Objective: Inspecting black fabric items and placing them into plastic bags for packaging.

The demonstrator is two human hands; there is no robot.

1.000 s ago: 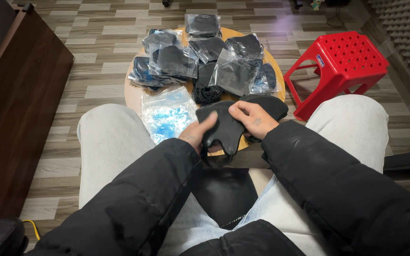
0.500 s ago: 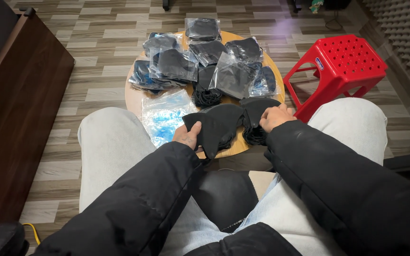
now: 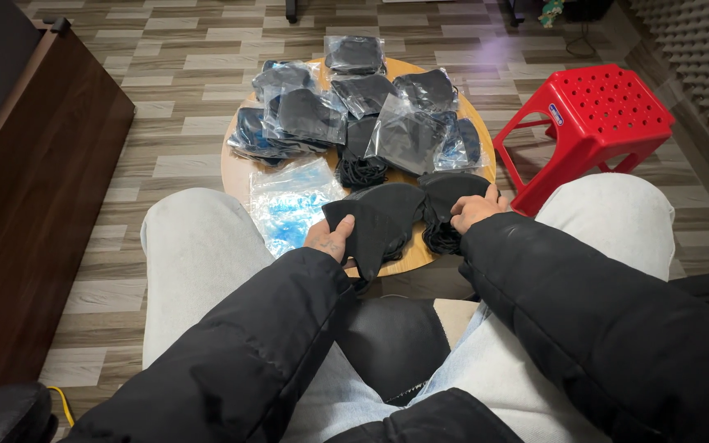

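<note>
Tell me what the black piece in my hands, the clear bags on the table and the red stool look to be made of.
Black piece: soft matte fabric, probably; it bends and folds between the left hand and right hand.
Clear bags: thin glossy plastic film, crinkled with glare.
Red stool: moulded plastic, smooth, with a perforated top.
Round table: looks like light wood.

A second ago both hands met on one bunched black mask at the table's near edge. Now the right hand [image 3: 476, 210] has drawn away toward 3 o'clock and the left hand [image 3: 330, 238] toward 9, stretching the black mask [image 3: 381, 220] flat; it seems slightly wider than half a second ago.
</note>
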